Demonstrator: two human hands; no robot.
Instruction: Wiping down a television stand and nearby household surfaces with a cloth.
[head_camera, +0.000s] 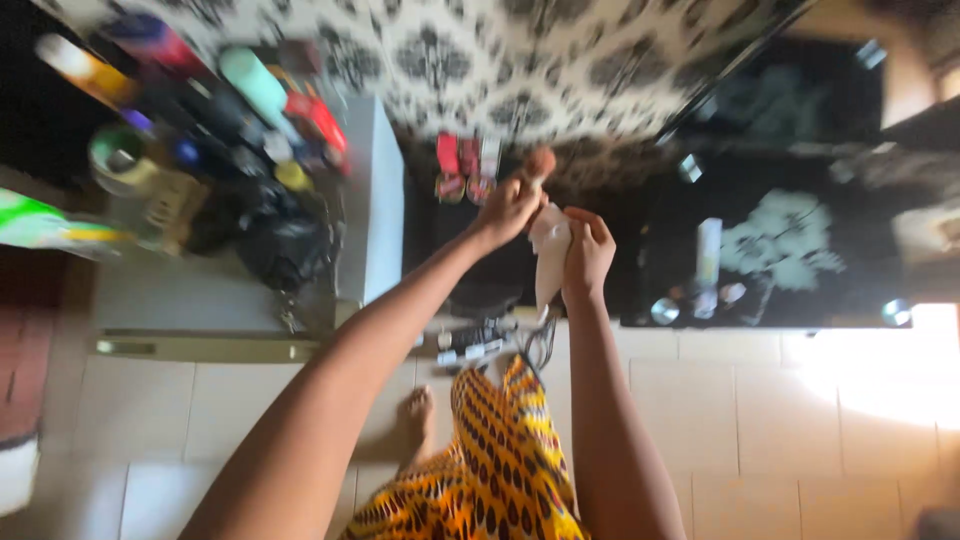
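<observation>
My left hand (508, 208) is closed around a slim handle with a rounded brownish-red top (540, 162), held up in front of me. Right beside it, my right hand (587, 250) grips a pale cloth (549, 250) that hangs down between the two hands and touches the handle. Both arms reach forward over a tiled floor. The frame is blurred, so what the handled thing is cannot be made out.
A low white cabinet (370, 200) at left carries several bottles, jars and a black bag (285, 245). A dark glass table (800, 230) stands at right. Cables and a power strip (475, 345) lie on the floor by my bare foot (415, 420).
</observation>
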